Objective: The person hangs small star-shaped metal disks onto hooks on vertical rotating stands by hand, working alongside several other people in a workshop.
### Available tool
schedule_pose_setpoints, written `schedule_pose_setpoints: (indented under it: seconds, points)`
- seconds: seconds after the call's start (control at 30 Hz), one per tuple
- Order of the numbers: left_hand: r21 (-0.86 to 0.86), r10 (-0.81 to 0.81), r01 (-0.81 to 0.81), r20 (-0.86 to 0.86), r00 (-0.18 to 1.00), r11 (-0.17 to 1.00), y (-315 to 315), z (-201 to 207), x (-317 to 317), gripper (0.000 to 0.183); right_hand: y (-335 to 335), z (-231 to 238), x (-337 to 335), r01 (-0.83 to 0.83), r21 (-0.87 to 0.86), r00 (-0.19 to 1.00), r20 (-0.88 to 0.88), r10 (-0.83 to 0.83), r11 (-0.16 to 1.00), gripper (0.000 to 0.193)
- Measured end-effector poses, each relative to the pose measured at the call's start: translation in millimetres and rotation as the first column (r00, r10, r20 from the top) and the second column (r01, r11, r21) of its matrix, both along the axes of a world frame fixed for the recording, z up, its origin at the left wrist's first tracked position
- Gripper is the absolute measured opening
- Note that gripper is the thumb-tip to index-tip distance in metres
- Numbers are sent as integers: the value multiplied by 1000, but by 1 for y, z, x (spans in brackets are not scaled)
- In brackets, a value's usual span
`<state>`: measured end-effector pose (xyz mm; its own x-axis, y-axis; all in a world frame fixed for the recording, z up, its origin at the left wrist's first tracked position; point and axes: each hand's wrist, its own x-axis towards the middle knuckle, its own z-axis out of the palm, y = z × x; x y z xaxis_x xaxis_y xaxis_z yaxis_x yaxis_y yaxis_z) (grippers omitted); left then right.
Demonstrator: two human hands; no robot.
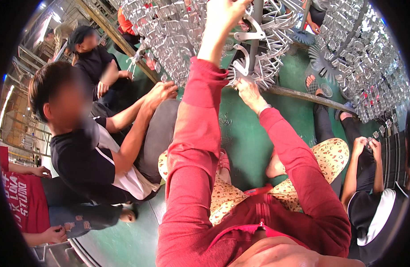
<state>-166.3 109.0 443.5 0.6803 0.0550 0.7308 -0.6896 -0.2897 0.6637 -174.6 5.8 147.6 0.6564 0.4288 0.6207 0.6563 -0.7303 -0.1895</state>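
Both arms, in red sleeves, reach up to a rack of silver-grey metal parts. High at the top edge, my left hand (223,14) is closed beside the grey upright pole (257,33); its fingertips are partly cut off, and what they hold does not show. Lower down, my right hand (250,94) is closed, its fingertips at the rim of a spiky, fan-like metal disc (263,79). What it pinches is hidden. Between my hands hang curved metal brackets (251,32) with holes at their ends.
Dense strings of metal pieces (167,35) hang left of my arms, and more (374,66) on the right. A wooden bar (309,97) crosses under the rack. A seated co-worker (87,133) is close on my left; another person's hands (367,144) work at right. The floor (245,133) is green.
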Motion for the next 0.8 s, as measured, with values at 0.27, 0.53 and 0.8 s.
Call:
schedule_pose_setpoints:
  seconds: [0.27, 0.53, 0.8]
  points:
    - [-133, -391, 368, -348, 852, 920, 47, -82, -26, 55, 0, 26, -18, 4, -43, 999, -49, -6, 999, 35]
    - [17, -76, 78, -90, 993, 997, 30, -100, 6, 25, 4, 18, -16, 43, -89, 999, -11, -44, 995, 37]
    - [107, -10, 8, 18, 1000, 994, 7, -91, -4, 24, -14, 13, -32, 179, 137, 977, -142, -159, 974, 40]
